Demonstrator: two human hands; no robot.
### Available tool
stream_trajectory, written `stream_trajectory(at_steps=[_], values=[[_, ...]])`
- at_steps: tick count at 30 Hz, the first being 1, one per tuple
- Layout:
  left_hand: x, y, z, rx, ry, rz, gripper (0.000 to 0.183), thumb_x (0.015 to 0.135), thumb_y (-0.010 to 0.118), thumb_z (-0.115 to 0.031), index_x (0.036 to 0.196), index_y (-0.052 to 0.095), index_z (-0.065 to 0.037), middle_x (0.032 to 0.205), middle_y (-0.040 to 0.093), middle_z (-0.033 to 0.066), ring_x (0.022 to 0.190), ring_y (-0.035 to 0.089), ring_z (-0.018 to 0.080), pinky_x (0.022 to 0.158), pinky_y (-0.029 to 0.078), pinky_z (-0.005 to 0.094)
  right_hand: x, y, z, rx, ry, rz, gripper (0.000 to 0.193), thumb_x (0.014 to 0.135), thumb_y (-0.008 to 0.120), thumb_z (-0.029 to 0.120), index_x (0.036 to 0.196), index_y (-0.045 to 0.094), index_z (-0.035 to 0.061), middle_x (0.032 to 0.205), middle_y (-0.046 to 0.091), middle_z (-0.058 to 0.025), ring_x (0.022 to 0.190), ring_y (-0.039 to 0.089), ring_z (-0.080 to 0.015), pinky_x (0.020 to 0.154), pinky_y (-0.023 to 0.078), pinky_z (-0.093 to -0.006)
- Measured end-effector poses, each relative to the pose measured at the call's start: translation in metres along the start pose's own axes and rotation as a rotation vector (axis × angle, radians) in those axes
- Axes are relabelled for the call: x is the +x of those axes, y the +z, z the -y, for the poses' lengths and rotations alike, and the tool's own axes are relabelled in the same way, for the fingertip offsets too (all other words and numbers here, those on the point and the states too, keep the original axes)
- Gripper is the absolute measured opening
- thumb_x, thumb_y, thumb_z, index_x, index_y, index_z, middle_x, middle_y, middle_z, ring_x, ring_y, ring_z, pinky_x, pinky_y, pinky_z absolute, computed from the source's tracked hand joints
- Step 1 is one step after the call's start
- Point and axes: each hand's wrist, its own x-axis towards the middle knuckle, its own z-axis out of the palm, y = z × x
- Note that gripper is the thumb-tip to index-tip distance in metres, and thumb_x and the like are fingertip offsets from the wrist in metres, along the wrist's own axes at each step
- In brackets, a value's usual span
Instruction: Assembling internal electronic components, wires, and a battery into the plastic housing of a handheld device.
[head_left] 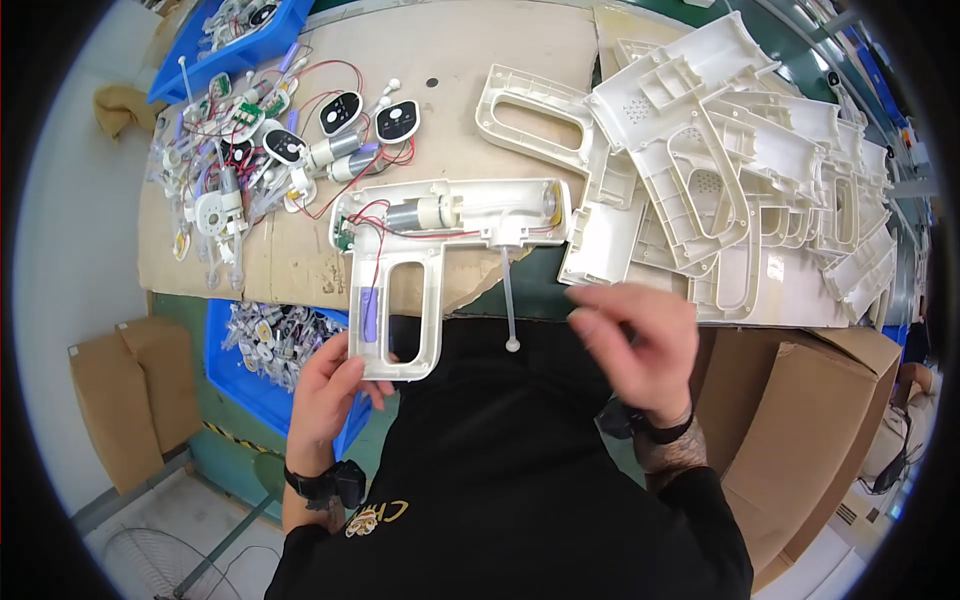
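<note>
My left hand [325, 392] grips the lower end of a white pistol-shaped plastic housing half [432, 315], thumb on its handle. Inside the housing lie a silver motor [405, 216], red wires, a small green circuit board [345, 236] and a purple battery-like piece [370, 315] in the handle. A thin translucent tube [509, 290] with a ball end hangs from the housing toward me. To the right of this tube, my right hand [640, 345] hovers off the housing. Its thumb and forefinger are slightly apart, with nothing visible between them.
Wired motor assemblies [235, 195] are heaped at the left of the cardboard-covered table [460, 40]. Empty white housing halves [720, 170] pile up at the right. Blue bins [235, 345] of assemblies stand below and beyond the table's left side. Cardboard boxes [800, 430] flank me.
</note>
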Motion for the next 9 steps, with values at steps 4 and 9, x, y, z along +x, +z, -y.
stream_trajectory(at_steps=[4,9], values=[[-0.015,-0.006,-0.021,0.042,0.024,-0.03,0.046,0.104,0.059,-0.024,0.135,0.053,0.01,0.113,0.07,0.0217,0.083,0.072,0.0224,0.067,0.061,0.0328,-0.012,-0.02,-0.012,0.029,0.296,-0.231,0.016,0.089,0.074,-0.003,0.105,0.076,-0.0026,0.069,0.066,-0.0026,0.06,0.057,-0.0072,0.056,0.043,-0.0226],[-0.019,-0.007,-0.058,0.042,0.061,-0.041,0.059,0.101,0.065,-0.035,0.137,0.052,0.01,0.113,0.071,0.0241,0.082,0.074,0.0264,0.068,0.063,0.0373,-0.02,-0.021,-0.019,0.055,0.28,-0.245,0.015,0.092,0.073,-0.001,0.107,0.076,-0.0022,0.07,0.067,-0.0014,0.062,0.059,-0.0081,0.059,0.045,-0.0225]])
